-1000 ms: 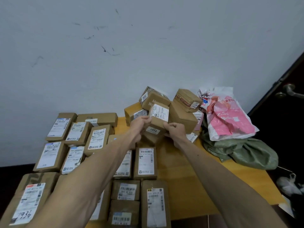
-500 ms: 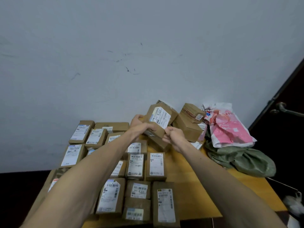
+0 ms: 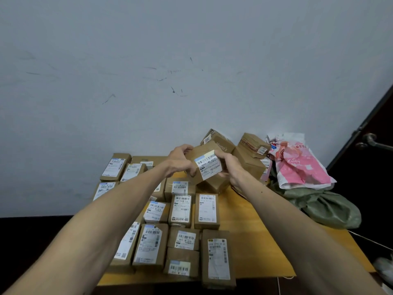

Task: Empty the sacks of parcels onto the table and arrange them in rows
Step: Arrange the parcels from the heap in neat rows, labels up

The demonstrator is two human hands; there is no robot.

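Above the rows (image 3: 183, 209), left hand (image 3: 179, 160) and right hand (image 3: 233, 168) fingers (image 3: 184, 148) clasp a parcel (image 3: 209, 167) labelled 5011.

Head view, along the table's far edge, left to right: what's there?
Far-left labelled brown cardboard parcel, left hand, white-labelled brown cardboard box, right hand, pile of brown boxes, pink-and-white plastic bag, metal door handle.

Both hands (image 3: 180, 159) grip a labelled parcel (image 3: 205, 166) above the table (image 3: 253, 241).

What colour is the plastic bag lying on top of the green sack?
The plastic bag is pink and white with some red print; the head view, the only one, shows it clearly.
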